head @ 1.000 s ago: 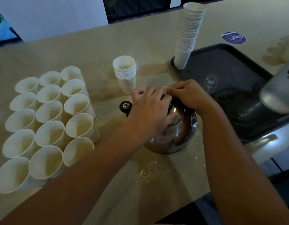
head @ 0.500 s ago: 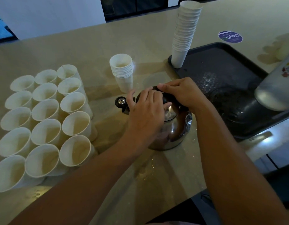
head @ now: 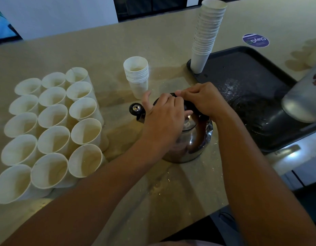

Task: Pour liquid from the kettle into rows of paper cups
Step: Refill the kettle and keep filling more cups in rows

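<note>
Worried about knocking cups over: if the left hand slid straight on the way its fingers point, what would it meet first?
Probably the short stack of paper cups: the left hand, on the kettle, points up and away toward it. Depth is unclear, so it might pass beside it.

Both bare forearms reached in from the near edge and met in the middle. Left hand (head: 163, 119) was palm down with fingers curled over, thumb sticking up, and the right hand (head: 205, 100) had its fingertips pinched together right beside it.

Kettle (head: 194, 139) — glossy polished metal; cups (head: 52, 132) — matt paper.
</note>
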The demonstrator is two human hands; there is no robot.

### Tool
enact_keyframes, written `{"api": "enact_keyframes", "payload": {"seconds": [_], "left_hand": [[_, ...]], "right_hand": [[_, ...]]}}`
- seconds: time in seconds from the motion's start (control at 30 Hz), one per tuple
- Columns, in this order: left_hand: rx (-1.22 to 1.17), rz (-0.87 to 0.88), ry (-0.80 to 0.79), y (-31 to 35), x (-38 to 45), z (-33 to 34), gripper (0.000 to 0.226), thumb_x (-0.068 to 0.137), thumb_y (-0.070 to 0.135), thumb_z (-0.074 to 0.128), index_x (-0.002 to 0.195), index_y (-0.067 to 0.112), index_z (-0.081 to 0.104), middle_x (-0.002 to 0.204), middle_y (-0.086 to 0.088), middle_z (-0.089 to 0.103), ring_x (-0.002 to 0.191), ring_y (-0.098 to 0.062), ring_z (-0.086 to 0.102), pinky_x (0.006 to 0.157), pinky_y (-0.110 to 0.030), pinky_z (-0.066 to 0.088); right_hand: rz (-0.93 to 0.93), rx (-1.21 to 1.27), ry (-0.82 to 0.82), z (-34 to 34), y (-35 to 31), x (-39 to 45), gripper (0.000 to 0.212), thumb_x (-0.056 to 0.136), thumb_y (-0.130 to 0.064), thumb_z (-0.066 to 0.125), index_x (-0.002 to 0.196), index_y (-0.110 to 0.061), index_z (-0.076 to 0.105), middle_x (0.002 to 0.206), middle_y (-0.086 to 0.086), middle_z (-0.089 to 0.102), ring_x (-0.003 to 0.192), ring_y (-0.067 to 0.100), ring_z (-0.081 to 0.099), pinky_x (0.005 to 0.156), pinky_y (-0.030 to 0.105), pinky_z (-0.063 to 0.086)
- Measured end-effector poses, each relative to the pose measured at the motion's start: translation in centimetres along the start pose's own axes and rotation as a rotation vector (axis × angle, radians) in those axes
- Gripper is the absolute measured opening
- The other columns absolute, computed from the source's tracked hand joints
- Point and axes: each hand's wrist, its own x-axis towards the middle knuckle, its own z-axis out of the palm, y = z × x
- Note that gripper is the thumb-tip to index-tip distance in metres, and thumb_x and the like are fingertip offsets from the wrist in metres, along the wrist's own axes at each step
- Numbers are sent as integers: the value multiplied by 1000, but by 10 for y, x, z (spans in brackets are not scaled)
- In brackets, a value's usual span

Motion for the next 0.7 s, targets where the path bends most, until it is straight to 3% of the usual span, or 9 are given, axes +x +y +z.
{"api": "enact_keyframes", "payload": {"seconds": [0.13,0.33,0.4,0.53,0.7], "left_hand": [[67,91,-2,-6,1,1,39,101,48,47,94,13,62,91,0,66,98,-22,61,105,-52,21],[105,145,31,-10,1,2,40,102,49,42,95,15,61,94,0,64,101,-22,60,101,-48,23],[96,127,32,-10,0,4,42,103,51,40,93,16,61,92,1,63,98,-21,60,100,-46,23],[59,71,33,-9,0,4,42,103,51,40,90,16,60,86,3,60,91,-18,59,98,-44,23],[-137,-62,-35,-10,9,1,40,100,49,39,95,17,62,85,5,61,91,-18,59,96,-47,24]], "right_hand": [[-31,-86,-1,-1,0,3,32,86,-46,74,89,-15,81,89,20,71,80,29,67,85,55,55],[-45,-189,15,2,5,10,37,66,-78,60,81,-49,75,71,-12,61,88,21,63,96,61,45],[-62,-201,34,2,6,10,25,69,-76,62,76,-54,73,78,-14,59,91,18,62,96,60,45],[-71,-194,64,2,8,11,14,82,-58,72,75,-47,76,83,-14,57,93,13,59,96,55,47],[-47,-235,109,3,6,14,25,83,-56,72,58,-57,67,82,-16,56,99,19,60,97,59,44]]}}
